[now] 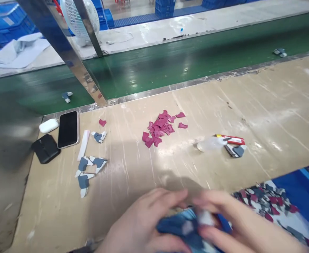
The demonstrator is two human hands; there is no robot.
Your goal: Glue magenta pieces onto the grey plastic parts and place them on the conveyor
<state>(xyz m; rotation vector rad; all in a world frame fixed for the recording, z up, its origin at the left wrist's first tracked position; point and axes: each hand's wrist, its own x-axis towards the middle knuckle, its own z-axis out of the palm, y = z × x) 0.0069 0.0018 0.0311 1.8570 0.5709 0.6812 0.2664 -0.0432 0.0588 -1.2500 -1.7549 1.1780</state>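
My left hand [146, 221] and my right hand [236, 218] are close together at the table's front edge, both smeared by motion. Between the right thumb and fingers is a small white piece [205, 218]. The left fingers curve toward it, but what they grip is hidden by blur. Below and between the hands shows a blurred blue surface [177, 225], its kind unclear. On the table beyond them lies a pile of dark red flat pieces [159, 128]. Several blue-grey and white joined pieces [83, 181] lie to the left.
A translucent bottle [211, 144], a red-and-yellow packet [232, 139] and a grey-blue piece [237, 151] lie right of centre. A phone [68, 130], black case [46, 149] and white case [49, 125] are left. Behind runs a green belt [149, 70]. A blue bin [297, 189] holds many pieces.
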